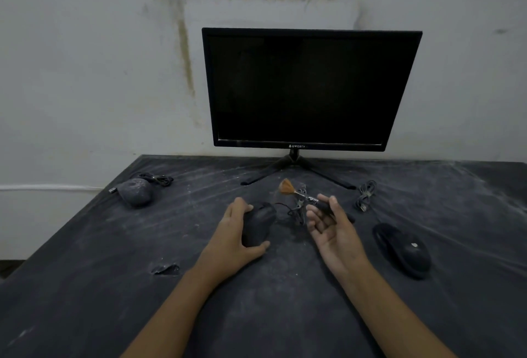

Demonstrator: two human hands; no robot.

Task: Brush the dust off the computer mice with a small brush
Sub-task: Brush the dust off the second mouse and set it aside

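My left hand [232, 236] grips a black wired mouse [260, 222] at the middle of the dusty dark table [114, 286], thumb below it and fingers over its far end. My right hand [332, 225], palm turned up, pinches the dark handle of a small brush [302, 195]. The brush's orange bristles point up and left, beyond the mouse and apart from it. A second black mouse [405, 249] lies to the right. A third mouse [135, 192], grey with dust, lies at the far left.
A black monitor [308, 89] on a splayed stand rises at the back against a stained wall. Coiled cables [366, 195] lie right of the brush, and another cable bundle [156, 179] behind the dusty mouse. The held mouse's cord [296, 210] trails between my hands.
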